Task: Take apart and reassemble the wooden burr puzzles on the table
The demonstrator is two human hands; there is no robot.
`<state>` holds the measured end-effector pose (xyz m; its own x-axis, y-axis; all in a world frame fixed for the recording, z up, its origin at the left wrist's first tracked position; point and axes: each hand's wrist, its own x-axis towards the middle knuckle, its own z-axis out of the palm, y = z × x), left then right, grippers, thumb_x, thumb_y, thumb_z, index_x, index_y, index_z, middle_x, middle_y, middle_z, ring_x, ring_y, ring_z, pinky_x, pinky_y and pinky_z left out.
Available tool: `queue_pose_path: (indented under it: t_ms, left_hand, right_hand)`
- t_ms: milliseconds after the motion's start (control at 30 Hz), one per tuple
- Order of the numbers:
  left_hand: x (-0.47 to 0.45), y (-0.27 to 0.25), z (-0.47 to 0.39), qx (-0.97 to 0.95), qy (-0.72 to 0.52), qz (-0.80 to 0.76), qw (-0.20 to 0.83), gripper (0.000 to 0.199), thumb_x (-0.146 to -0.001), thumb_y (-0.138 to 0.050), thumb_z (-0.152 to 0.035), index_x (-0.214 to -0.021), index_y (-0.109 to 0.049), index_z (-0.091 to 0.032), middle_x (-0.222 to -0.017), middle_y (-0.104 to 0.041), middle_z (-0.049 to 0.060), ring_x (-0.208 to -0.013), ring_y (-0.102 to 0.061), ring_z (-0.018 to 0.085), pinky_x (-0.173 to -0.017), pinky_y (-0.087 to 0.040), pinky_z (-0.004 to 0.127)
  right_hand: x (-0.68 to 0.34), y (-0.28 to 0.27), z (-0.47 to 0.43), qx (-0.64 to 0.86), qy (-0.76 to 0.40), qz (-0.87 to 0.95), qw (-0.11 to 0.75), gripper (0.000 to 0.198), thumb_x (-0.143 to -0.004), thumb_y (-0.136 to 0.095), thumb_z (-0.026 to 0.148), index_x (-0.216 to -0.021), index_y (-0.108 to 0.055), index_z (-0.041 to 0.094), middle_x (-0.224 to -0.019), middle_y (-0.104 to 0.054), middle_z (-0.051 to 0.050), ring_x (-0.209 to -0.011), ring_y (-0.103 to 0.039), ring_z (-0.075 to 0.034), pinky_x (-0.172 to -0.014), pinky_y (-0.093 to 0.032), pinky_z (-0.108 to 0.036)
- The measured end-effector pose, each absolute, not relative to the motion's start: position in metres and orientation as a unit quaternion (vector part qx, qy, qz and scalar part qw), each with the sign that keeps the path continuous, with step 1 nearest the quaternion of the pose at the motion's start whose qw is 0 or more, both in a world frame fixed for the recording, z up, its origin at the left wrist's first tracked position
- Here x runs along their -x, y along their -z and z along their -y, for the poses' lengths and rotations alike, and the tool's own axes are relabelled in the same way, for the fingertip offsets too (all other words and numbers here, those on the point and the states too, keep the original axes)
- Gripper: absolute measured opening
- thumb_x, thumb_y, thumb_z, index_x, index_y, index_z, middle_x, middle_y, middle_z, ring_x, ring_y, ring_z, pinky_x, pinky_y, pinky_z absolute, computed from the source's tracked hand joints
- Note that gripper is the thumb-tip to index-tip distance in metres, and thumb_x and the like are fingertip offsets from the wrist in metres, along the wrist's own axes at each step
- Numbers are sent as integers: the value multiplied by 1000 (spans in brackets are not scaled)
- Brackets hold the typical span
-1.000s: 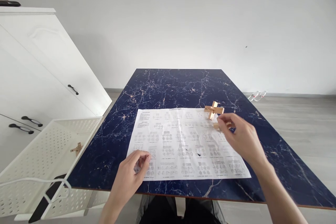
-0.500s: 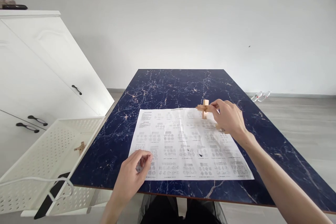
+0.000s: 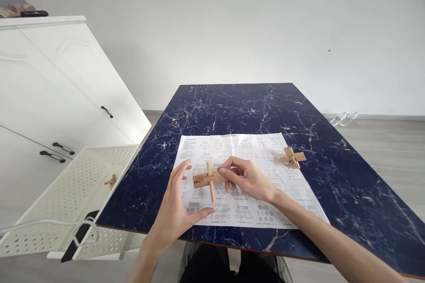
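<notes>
Over the printed sheet, my right hand point(image 3: 245, 177) pinches one end of a wooden cross-shaped puzzle point(image 3: 210, 179) made of a flat bar and a thinner stick. A dark mark shows on the bar's left end. My left hand point(image 3: 177, 199) is open around the puzzle's left side, thumb and fingers wide apart, apparently not touching it. The white printed sheet point(image 3: 262, 163), covered in small diagrams, lies under both hands. At its right edge rests a second wooden puzzle point(image 3: 292, 158) of crossed blocks, with a dark mark on top.
The dark blue marble-patterned table point(image 3: 239, 106) stands before a pale wall. Left of it, a white perforated basket point(image 3: 79, 172) holds another wooden puzzle point(image 3: 112, 181) and a white cable point(image 3: 49, 222). A white cabinet point(image 3: 83, 70) stands behind. Clear bottles point(image 3: 345, 118) lie on the floor at right.
My right hand has brought the wooden puzzle from the sheet's upper right to its middle. My left hand has spread its fingers and moved up beside it. The view has shifted slightly.
</notes>
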<state>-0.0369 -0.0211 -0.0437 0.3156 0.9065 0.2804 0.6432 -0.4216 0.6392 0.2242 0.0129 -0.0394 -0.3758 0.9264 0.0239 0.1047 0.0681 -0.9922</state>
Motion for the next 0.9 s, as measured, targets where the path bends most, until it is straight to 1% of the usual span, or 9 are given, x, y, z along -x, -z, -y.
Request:
queue_pose_path:
  t_ms: [67,167,233,333,433,600,767,833,900]
  left_hand:
    - [31,41,15,-785,-294,-487,246,114,-78,-92,-55,-166,-23,-35,-162,-45,16,-145,-52,40,-116,-49,58]
    - [24,40,10,-794,-265,-467,284,101,-80,-91,-52,-161,-34,-38,-160,-51,12,-145,-53,39,-117,-49,58]
    - [22,41,10,-790,-260,-470,295,91,-80,-91,-49,-156,-41,-37,-158,-55,10,-143,-56,38,-116,-50,56]
    - [20,45,12,-776,-264,-493,291,87,-78,-91,-45,-151,-45,-36,-154,-58,8,-136,-62,36,-111,-55,52]
    - [20,48,14,-775,-266,-502,277,87,-78,-92,-44,-151,-45,-36,-152,-59,7,-133,-64,35,-111,-55,52]
    - [19,48,13,-799,-252,-468,281,92,-80,-92,-44,-155,-40,-39,-157,-55,7,-138,-61,35,-113,-55,52]
    - [21,48,14,-803,-252,-455,291,94,-80,-92,-50,-157,-38,-44,-157,-56,5,-140,-59,35,-115,-53,54]
    - [21,50,14,-798,-260,-456,294,95,-80,-92,-51,-158,-37,-45,-159,-55,5,-140,-59,35,-116,-52,55]
    - [21,51,13,-785,-268,-461,316,100,-78,-93,-53,-159,-35,-45,-161,-52,6,-137,-61,35,-114,-54,55]
  right_hand:
    - [-225,47,-13,402,-560,620,374,37,-104,-61,59,-100,-66,22,-66,-69,2,-58,-64,-16,-58,-49,-30]
    - [-225,58,-13,367,-613,596,367,41,-101,-63,63,-101,-64,22,-69,-70,1,-54,-63,-14,-52,-49,-28]
    - [-224,64,-13,343,-638,586,363,42,-100,-65,63,-101,-64,21,-69,-71,1,-52,-62,-14,-50,-49,-27]
    - [-222,68,-14,336,-643,592,353,39,-101,-66,60,-101,-65,21,-67,-70,1,-52,-61,-13,-51,-49,-26]
    - [-222,67,-14,344,-635,600,346,36,-101,-67,59,-102,-66,22,-68,-70,1,-54,-61,-14,-52,-49,-27]
    - [-222,64,-11,329,-628,609,354,32,-101,-69,55,-100,-69,23,-72,-71,1,-57,-63,-15,-58,-53,-30]
    - [-221,67,-9,314,-653,586,364,31,-100,-72,53,-103,-69,23,-82,-75,-2,-61,-66,-15,-61,-57,-31]
    - [-221,69,-9,310,-658,579,369,31,-99,-73,53,-103,-68,23,-80,-75,-1,-61,-67,-15,-61,-58,-31]
    - [-220,69,-9,317,-648,580,378,31,-99,-73,53,-103,-67,23,-76,-74,0,-60,-68,-16,-61,-58,-31]
